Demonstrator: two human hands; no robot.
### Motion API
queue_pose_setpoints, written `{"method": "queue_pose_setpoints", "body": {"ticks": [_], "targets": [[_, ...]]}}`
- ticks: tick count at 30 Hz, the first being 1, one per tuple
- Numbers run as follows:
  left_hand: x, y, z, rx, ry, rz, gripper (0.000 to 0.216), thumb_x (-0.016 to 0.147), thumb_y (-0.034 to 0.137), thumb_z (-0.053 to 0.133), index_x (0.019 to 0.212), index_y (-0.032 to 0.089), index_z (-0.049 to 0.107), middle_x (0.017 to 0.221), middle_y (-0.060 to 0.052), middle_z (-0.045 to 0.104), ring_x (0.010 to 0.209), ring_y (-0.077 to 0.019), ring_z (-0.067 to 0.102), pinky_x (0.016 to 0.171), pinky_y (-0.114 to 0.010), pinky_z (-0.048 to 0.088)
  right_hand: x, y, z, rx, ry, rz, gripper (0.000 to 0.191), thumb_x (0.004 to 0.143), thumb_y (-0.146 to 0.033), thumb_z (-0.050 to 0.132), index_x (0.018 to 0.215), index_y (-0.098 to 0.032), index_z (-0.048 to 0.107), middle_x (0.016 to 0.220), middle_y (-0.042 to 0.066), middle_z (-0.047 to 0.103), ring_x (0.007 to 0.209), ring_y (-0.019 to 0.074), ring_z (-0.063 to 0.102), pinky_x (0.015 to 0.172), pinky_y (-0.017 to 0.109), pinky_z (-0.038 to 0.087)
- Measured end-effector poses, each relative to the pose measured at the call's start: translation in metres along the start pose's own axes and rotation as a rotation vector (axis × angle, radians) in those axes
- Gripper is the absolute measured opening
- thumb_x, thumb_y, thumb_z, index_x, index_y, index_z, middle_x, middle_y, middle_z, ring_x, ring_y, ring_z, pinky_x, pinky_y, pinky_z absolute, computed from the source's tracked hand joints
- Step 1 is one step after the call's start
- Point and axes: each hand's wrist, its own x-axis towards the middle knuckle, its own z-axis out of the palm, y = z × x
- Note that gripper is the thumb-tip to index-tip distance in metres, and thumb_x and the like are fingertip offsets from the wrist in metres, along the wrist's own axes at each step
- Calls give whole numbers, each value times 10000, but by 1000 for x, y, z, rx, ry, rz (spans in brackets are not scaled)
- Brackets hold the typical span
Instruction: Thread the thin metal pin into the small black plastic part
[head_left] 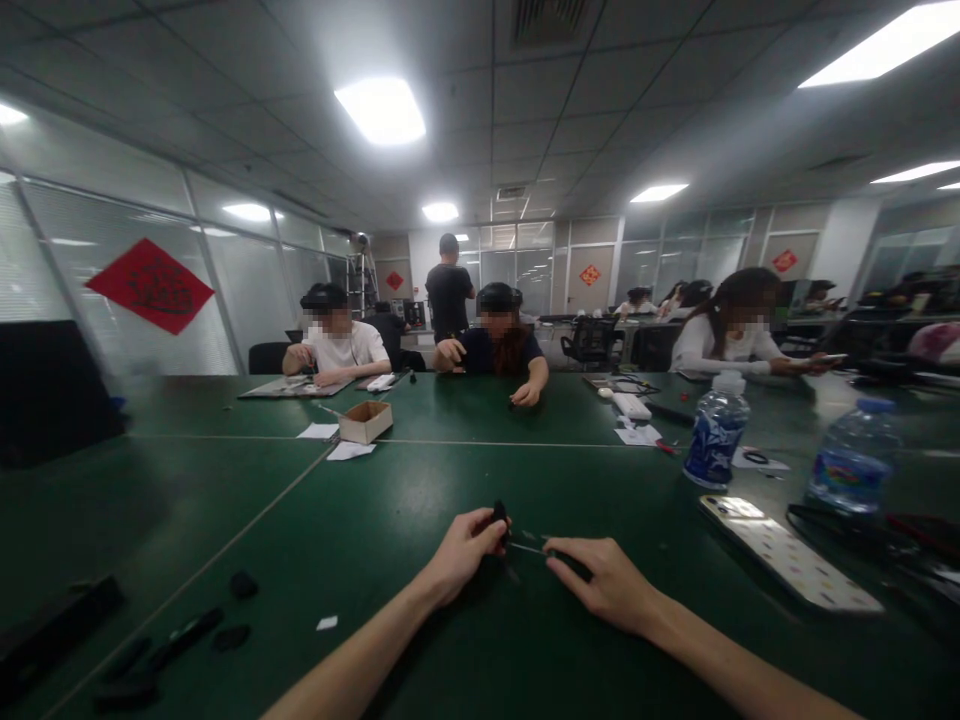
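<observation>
My left hand [466,552], just left of centre over the green table [405,620], is closed around a small black part [499,513] that sticks up past its fingertips. A thin, light metal rod [526,548] spans the short gap between my two hands. One end of the rod meets the black part; whether it goes in cannot be made out. At the rod's other end, the thumb and index finger of my right hand [604,582] pinch it. Several loose black pieces [187,637] and a small white scrap [327,623] lie to the left of my left forearm.
On the right are a patterned phone [787,555] and two water bottles [718,430]. A small cardboard box [365,422] sits on the far left part of the table by some paper. Across the table, two people [499,345] sit working; another person [731,330] sits at the right.
</observation>
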Motion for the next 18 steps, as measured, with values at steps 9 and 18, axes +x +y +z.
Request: {"method": "queue_pose_setpoints", "body": {"ticks": [9,18], "targets": [[2,-2,-1,11,-17,22,337,777,432,598,895,118,624,809,-34,567,730,-151,498,685,-258,380,0,3,3,-33,21,12,327,918,-379,402,1053,-194,636,954,57,692,813,174,649,742,282,508],[1,-3,-3,-34,17,4,379,757,407,643,1009,127,598,899,-68,577,800,-175,540,767,-318,439,1,-1,-1,-2,-11,35,324,920,-380,410,1075,-192,623,961,54,679,820,167,632,729,272,499]]}}
